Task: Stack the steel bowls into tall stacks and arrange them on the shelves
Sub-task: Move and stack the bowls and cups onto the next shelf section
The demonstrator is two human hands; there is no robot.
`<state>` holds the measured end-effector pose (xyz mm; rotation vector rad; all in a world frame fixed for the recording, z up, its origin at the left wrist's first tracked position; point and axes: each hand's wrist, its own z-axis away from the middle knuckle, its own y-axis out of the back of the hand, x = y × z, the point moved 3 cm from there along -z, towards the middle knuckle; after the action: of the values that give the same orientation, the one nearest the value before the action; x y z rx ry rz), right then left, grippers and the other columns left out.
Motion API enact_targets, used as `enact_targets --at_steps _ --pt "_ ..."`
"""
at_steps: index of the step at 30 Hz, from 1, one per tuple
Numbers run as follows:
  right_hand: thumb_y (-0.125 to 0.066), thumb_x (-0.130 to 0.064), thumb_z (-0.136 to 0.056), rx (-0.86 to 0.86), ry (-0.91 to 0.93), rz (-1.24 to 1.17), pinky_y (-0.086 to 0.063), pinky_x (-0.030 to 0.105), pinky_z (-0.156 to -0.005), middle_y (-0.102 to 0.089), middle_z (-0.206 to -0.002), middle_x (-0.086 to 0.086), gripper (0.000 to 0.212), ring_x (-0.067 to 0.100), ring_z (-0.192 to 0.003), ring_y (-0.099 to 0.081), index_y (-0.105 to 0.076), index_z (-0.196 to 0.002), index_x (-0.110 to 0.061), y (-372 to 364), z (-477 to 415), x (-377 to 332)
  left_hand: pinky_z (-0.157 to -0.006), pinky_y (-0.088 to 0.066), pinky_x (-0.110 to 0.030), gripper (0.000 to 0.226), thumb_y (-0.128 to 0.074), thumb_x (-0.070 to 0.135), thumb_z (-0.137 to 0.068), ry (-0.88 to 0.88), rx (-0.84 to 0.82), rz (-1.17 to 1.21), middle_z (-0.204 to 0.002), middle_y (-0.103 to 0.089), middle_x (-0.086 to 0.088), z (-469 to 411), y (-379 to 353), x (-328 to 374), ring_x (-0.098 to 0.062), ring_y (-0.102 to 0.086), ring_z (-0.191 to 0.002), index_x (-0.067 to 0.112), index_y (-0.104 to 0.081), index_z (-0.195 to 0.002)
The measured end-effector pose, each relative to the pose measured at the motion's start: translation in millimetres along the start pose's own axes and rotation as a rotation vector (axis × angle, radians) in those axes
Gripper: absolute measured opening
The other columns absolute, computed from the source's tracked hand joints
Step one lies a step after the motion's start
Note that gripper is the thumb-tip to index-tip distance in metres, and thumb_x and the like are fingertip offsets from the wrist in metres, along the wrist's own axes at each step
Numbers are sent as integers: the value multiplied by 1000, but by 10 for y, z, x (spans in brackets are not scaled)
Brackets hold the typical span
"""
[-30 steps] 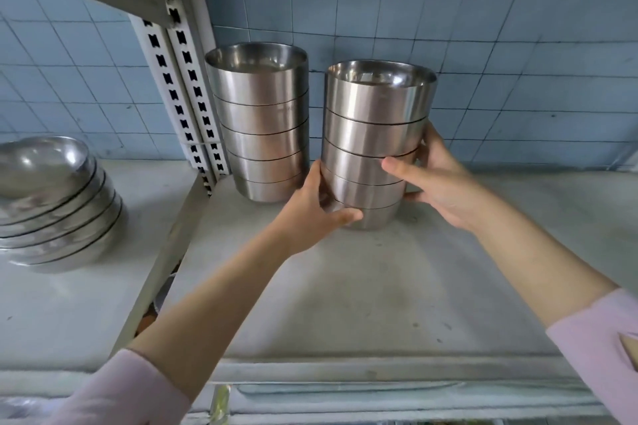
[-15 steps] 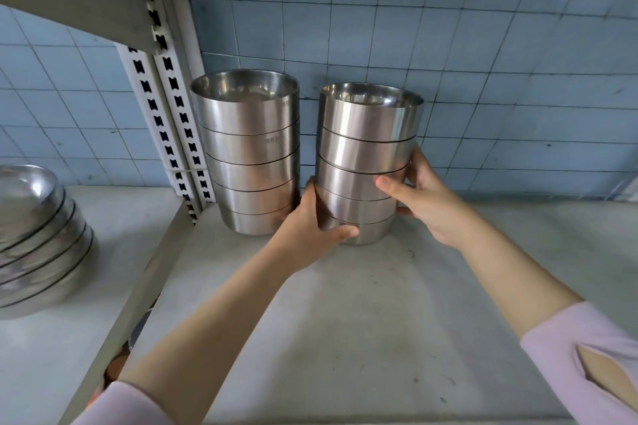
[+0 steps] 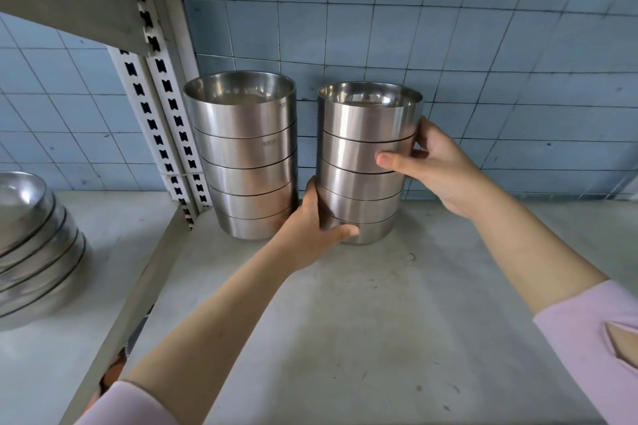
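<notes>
Silver steel bowls, blue grid-tiled wall, grey shelf, pink sleeves.

both hands are bare, with nothing worn on the fingers that show. the left hand and the right hand each run into an uncovered forearm. the left sleeve is plain pale pink cloth, soft and smooth, with a rounded edge, and only a small part of it shows at the bottom of the view. the right sleeve is the same pale pink, and more of it is in sight. a narrow pointed slit in it lets a bit of arm show through. the right thumbnail is short and rounded.
</notes>
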<state>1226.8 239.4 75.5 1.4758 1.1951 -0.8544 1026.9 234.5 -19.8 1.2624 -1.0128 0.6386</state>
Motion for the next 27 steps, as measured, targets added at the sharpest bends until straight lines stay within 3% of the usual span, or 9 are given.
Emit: enact_targets --at_steps 4,10,16,20,24,27 --pt "-90 -37 -57 -79 -29 -6 -52 32 -91 -69 -108 -19 59 7 -111 -63 -58 -107 -37 35 -28 -7 -112 -37 -42 122 -74 66 -49 26 13 -10 -146 -44 6 -8 -19 10 -16 -43 -133 38 -10 -149" --pt "-89 -26 -62 -94 -31 -13 -51 31 -92 -70 -108 -15 56 9 -114 -61 -58 -108 -34 59 -41 3 -112 -35 -41 106 -82 40 -71 14 35 -9 -146 -44 6 -18 -32 8 -17 -42 -134 32 -11 -150" --pt "-86 -35 -57 -167 -82 -35 -51 39 -101 -63 -129 6 72 19 -123 -59 -54 -121 -28 110 -53 -21 -108 -39 -38 102 -82 37 -72 10 51 -8 -142 -48 6 -6 -66 66 -18 -46 -129 29 -14 -148" --pt "-85 -27 -63 -205 -105 -65 -48 44 -105 -54 -137 21 71 25 -126 -57 -52 -125 -24 133 -57 -19 -107 -40 -37 99 -81 35 -73 13 52 6 -141 -48 6 1 -106 98 -18 -46 -129 31 -15 -146" --pt "-87 -29 -66 -134 -106 -98 -44 41 -108 -65 -130 4 70 18 -124 -59 -54 -128 -24 87 56 35 -103 -37 -30 107 -79 38 -76 45 59 -32 -147 -44 2 40 -93 136 -21 -44 -132 30 -5 -151" --pt "-81 -27 -79 23 -77 -125 -44 30 -102 -60 -137 -6 71 11 -126 -57 -47 -141 -23 27 307 51 -94 -44 -29 108 -72 47 -81 102 53 -166 -145 -46 -5 173 -50 242 -24 -48 -127 21 3 -154"
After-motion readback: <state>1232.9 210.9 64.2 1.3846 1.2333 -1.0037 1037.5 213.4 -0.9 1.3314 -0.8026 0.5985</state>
